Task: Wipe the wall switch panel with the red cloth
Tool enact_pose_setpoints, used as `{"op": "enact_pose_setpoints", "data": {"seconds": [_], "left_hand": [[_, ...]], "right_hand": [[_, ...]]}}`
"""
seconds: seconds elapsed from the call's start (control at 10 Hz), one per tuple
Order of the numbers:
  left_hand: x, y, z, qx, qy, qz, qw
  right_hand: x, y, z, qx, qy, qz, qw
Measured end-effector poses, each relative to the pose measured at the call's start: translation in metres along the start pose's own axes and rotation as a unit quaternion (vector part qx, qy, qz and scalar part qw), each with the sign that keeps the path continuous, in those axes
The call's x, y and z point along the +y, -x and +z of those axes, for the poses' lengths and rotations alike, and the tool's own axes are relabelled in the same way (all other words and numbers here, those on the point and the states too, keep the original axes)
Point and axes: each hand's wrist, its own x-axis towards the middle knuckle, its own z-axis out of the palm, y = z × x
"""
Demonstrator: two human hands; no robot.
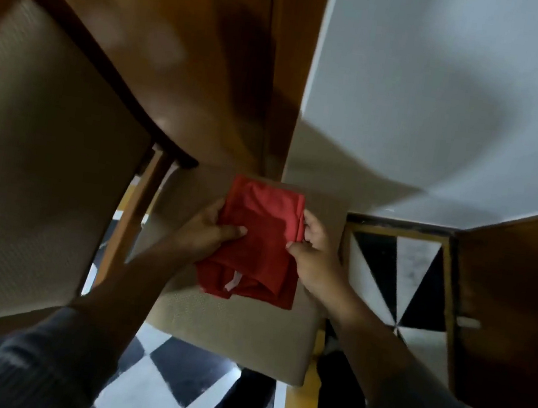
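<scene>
Both hands grip the folded red cloth (257, 243): left hand (204, 233) closed on its left edge, right hand (317, 254) pinching the right; cloth hangs between them above a beige seat cushion (230, 332); no switch panel in view, so wiping seems not yet begun.

Chairs, wood and checkered floor in a corner of a room

A beige padded chair seat (230, 332) sits in the middle, with a larger beige chair back (39, 146) at the left. Brown wooden panelling (186, 39) rises far left, a white wall (446, 90) far right. Black-and-white floor tiles (395, 275) lie at the right and near, beside a brown wooden door (517, 305).
</scene>
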Motion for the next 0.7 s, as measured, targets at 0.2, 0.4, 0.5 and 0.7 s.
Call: {"op": "enact_pose_setpoints", "data": {"seconds": [0.2, 0.4, 0.5, 0.7], "left_hand": [[-0.091, -0.053, 0.012, 0.029, 0.006, -0.055, 0.998], [-0.128, -0.051, 0.019, 0.091, -0.177, -0.044, 0.979], [-0.112, -0.033, 0.020, 0.075, -0.281, -0.001, 0.957], [-0.043, -0.005, 0.035, 0.087, -0.383, 0.073, 0.917]], "right_hand": [[0.089, -0.050, 0.022, 0.000, 0.011, 0.032, 0.999], [0.103, -0.048, 0.025, -0.004, 0.192, -0.042, 0.980], [0.079, -0.036, 0.013, 0.008, 0.227, -0.052, 0.973], [0.010, -0.007, -0.051, 0.057, 0.276, -0.062, 0.957]]}}
